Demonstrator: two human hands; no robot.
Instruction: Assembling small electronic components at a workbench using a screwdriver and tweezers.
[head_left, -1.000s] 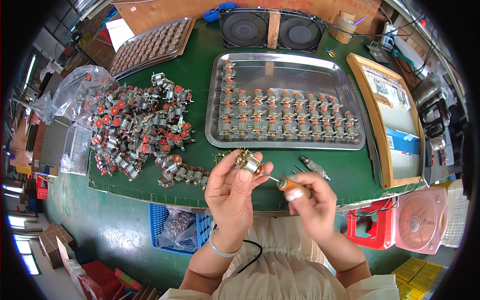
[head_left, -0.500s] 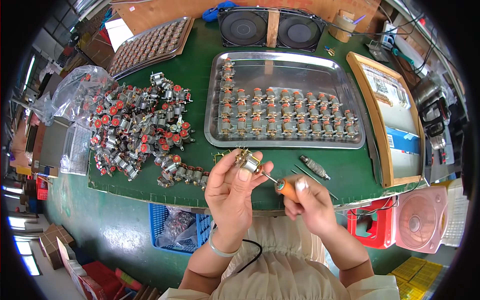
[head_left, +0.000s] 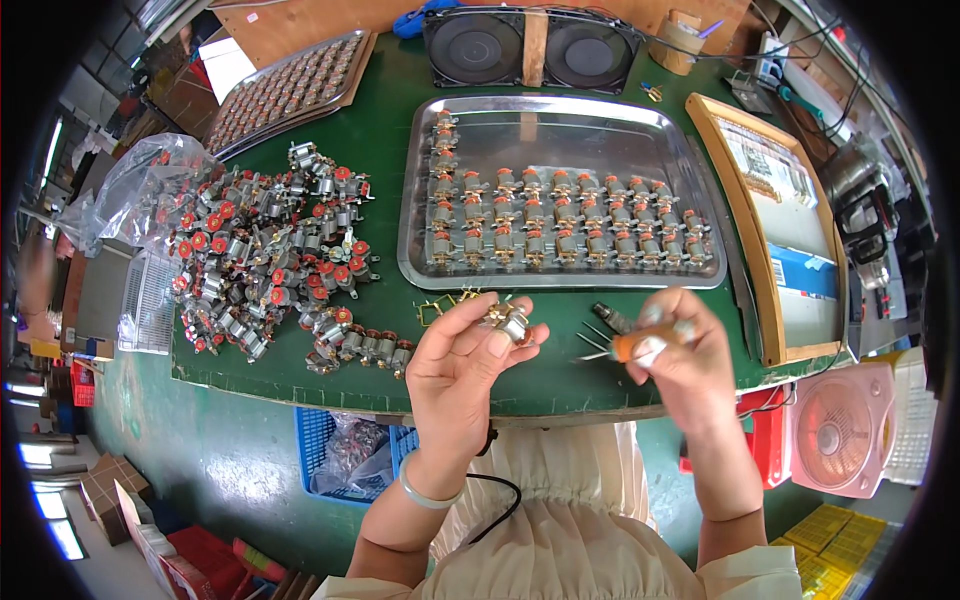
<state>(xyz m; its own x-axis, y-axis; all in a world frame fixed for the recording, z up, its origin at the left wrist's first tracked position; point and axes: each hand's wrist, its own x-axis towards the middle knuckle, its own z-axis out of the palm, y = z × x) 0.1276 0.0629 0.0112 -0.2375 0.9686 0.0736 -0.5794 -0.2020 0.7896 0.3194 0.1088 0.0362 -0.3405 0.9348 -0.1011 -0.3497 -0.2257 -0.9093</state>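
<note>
From my remote seat I see the left hand [head_left: 450,368] pinching a small metal component [head_left: 512,322] between thumb and fingers, above the near edge of the green bench [head_left: 530,388]; I judge this grip steadies it while leaving its right end exposed; the right hand [head_left: 688,355] is curled round an orange-handled screwdriver [head_left: 625,348], whose blade points left, apart from the component; thin rods [head_left: 596,332] lie just behind the blade, probably for easy reach; beyond, similar parts stand in rows in the metal tray [head_left: 560,281], presumably so they stay separate, whereas the loose heap [head_left: 270,250] sits leftward, likely within arm's reach.
</note>
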